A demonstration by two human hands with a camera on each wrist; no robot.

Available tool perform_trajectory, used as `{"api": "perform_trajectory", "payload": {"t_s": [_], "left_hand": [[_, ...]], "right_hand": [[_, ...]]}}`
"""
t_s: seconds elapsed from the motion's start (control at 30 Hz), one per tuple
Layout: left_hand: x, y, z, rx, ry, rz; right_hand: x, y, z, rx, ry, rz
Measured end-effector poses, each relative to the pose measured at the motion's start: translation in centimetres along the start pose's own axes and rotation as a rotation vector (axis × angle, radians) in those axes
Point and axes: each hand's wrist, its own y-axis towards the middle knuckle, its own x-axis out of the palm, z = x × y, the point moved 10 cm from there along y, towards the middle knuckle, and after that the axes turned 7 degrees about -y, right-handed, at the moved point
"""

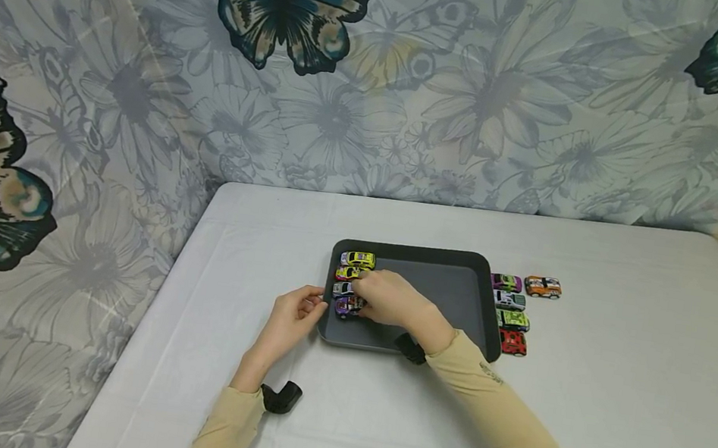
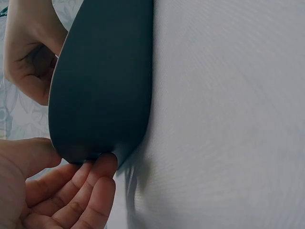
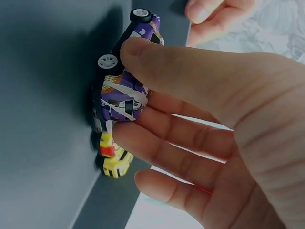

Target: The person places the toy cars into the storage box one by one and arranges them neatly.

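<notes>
A dark grey tray (image 1: 438, 296) lies on the white table, with a column of toy cars along its left inner side. My right hand (image 1: 393, 298) reaches across the tray and pinches a purple toy car (image 3: 121, 98) between thumb and fingers, at the near end of that column. Beyond it sit a silver car (image 1: 342, 290) and two yellow cars, the farthest one (image 1: 358, 259) fully visible. My left hand (image 1: 294, 318) is at the tray's left edge; in the left wrist view its thumb and fingers (image 2: 97, 174) pinch the tray's corner rim.
Right of the tray, a column of toy cars stands close to its wall: purple-green (image 1: 506, 282), silver (image 1: 510, 300), green (image 1: 514, 320) and red (image 1: 514, 343). An orange car (image 1: 543, 287) stands farther right. Patterned butterfly cloth (image 1: 411, 147) hangs behind the table.
</notes>
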Motion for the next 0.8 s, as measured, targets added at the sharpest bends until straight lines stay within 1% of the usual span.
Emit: {"api": "perform_trajectory", "payload": {"t_s": [0.27,0.57,0.8], "left_hand": [[0.0,0.0,0.1,0.016,-0.001,0.001],[-0.1,0.0,0.1,0.023,-0.010,0.006],[0.0,0.0,0.1,0.025,-0.003,0.003]], "right_hand": [[0.3,0.3,-0.5,0.002,-0.023,-0.012],[0.3,0.8,-1.1,0.002,-0.057,-0.006],[0.6,1.1,-1.3,0.027,-0.074,-0.021]]}}
